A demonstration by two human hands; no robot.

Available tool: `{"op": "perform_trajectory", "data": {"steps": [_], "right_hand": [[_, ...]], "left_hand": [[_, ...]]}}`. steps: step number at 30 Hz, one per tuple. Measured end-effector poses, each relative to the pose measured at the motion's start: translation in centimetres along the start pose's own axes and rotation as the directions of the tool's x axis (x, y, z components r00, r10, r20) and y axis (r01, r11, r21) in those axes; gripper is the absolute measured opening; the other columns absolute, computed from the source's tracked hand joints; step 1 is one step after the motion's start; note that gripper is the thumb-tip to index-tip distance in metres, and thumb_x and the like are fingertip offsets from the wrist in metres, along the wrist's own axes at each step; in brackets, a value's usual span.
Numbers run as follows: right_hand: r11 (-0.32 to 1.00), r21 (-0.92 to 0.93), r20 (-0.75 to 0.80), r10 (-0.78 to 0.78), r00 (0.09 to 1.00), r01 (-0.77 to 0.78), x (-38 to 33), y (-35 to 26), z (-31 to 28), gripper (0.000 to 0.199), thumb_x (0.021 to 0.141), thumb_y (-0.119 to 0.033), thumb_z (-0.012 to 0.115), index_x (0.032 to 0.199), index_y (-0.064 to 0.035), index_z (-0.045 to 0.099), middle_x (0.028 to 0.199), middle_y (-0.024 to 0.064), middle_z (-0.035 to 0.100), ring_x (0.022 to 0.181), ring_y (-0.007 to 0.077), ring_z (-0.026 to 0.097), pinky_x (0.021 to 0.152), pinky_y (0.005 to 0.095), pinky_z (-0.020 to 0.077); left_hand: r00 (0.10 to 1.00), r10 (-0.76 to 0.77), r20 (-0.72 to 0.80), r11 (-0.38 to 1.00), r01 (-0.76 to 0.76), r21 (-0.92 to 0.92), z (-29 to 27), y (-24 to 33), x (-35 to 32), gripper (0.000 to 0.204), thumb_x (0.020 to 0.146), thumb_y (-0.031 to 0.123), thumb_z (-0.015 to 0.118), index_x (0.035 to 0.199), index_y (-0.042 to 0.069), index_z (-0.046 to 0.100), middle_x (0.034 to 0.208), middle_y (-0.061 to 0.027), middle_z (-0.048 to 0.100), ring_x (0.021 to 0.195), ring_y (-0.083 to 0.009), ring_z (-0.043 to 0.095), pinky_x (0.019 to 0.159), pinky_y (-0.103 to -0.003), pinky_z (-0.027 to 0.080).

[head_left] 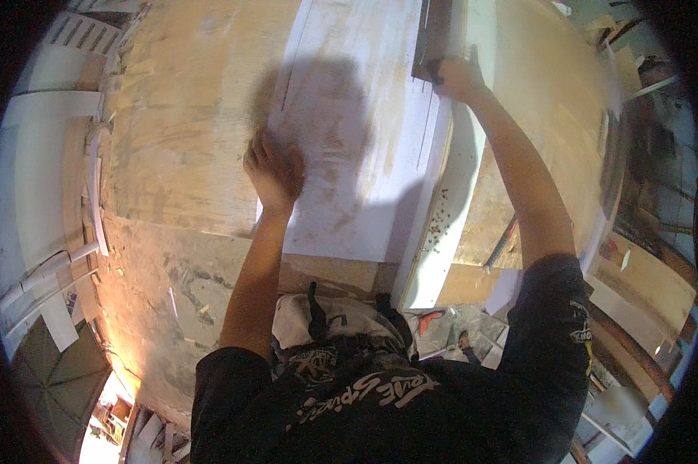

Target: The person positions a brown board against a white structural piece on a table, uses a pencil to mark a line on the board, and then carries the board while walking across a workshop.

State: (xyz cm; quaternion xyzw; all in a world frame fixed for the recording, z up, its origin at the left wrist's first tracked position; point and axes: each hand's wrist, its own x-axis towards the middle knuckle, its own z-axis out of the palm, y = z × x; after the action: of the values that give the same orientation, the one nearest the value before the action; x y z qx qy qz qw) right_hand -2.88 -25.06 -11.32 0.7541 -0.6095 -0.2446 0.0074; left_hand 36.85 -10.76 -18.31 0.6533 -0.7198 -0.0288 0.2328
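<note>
A long white sheet (326, 193) lies on the wooden work surface, with thin dark lines along parts of it. My left hand (275, 172) rests at the sheet's left side, its fingers curled; what they hold, if anything, is hidden in shadow. Farther off to the right, my right hand (461, 79) reaches over a pale raised strip (444, 166). Its fingers close on a small dark object (435, 71), whose kind I cannot make out. Next to that hand, a dark brown flat piece (435, 31) lies along the sheet's right edge.
Small brown bits (438, 220) are scattered on the near part of the pale strip. Plywood (179, 116) spreads to the left, and another panel (542, 93) to the right. A red-handled tool (429, 320) lies below the near edge. White boards (51, 131) stand at far left.
</note>
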Motion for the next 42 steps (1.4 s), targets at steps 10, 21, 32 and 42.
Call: {"op": "perform_trajectory", "data": {"steps": [10, 21, 32, 42], "right_hand": [[0.995, -0.095, -0.092, -0.025, 0.995, 0.016, 2.8, 2.2, -0.1, 0.013, 0.081, -0.016, 0.062, 0.088, -0.0094, 0.071, 0.088, 0.0135, 0.072, 0.094, 0.0289, 0.07, 0.117, 0.0597, 0.015], [0.983, -0.179, -0.366, -0.021, 0.93, -0.048, -1.7, 7.8, -8.4, 0.012, 0.074, -0.016, 0.063, 0.08, -0.0094, 0.072, 0.076, 0.0146, 0.069, 0.083, 0.028, 0.07, 0.115, 0.0541, 0.0262], [0.958, -0.268, -0.44, -0.026, 0.897, -0.103, -8.7, 6.2, -10.8, 0.012, 0.081, -0.013, 0.059, 0.077, -0.0119, 0.071, 0.079, 0.007, 0.07, 0.092, 0.0215, 0.068, 0.117, 0.054, 0.0255], [0.986, -0.138, -0.335, 0.045, 0.941, -0.096, -10.2, 2.7, -7.4, 0.011, 0.082, -0.023, 0.067, 0.086, -0.0124, 0.07, 0.081, 0.0067, 0.069, 0.093, 0.0215, 0.067, 0.114, 0.0555, 0.0256]], "left_hand": [[0.999, 0.011, -0.038, 0.998, -0.013, -0.069, -0.6, 0.4, 0.5, 0.067, 0.08, 0.029, 0.068, 0.132, -0.008, 0.045, 0.132, -0.024, 0.052, 0.121, -0.0418, 0.047, 0.102, -0.052, 0.036], [0.996, -0.036, 0.08, 0.993, 0.027, 0.112, -0.4, 0.6, 0.0, 0.07, 0.088, 0.042, 0.061, 0.137, -0.003, 0.04, 0.137, -0.0227, 0.047, 0.127, -0.0404, 0.045, 0.108, -0.052, 0.033], [0.992, -0.075, 0.104, 0.992, 0.064, 0.105, 0.2, 0.3, -0.5, 0.073, 0.089, 0.043, 0.06, 0.141, -0.002, 0.036, 0.138, -0.023, 0.046, 0.128, -0.043, 0.043, 0.109, -0.056, 0.031], [0.985, -0.091, 0.144, 0.995, 0.082, 0.064, 0.0, 0.1, -0.3, 0.073, 0.086, 0.042, 0.063, 0.14, -0.002, 0.038, 0.137, -0.0239, 0.046, 0.128, -0.0429, 0.042, 0.108, -0.056, 0.031]]}}
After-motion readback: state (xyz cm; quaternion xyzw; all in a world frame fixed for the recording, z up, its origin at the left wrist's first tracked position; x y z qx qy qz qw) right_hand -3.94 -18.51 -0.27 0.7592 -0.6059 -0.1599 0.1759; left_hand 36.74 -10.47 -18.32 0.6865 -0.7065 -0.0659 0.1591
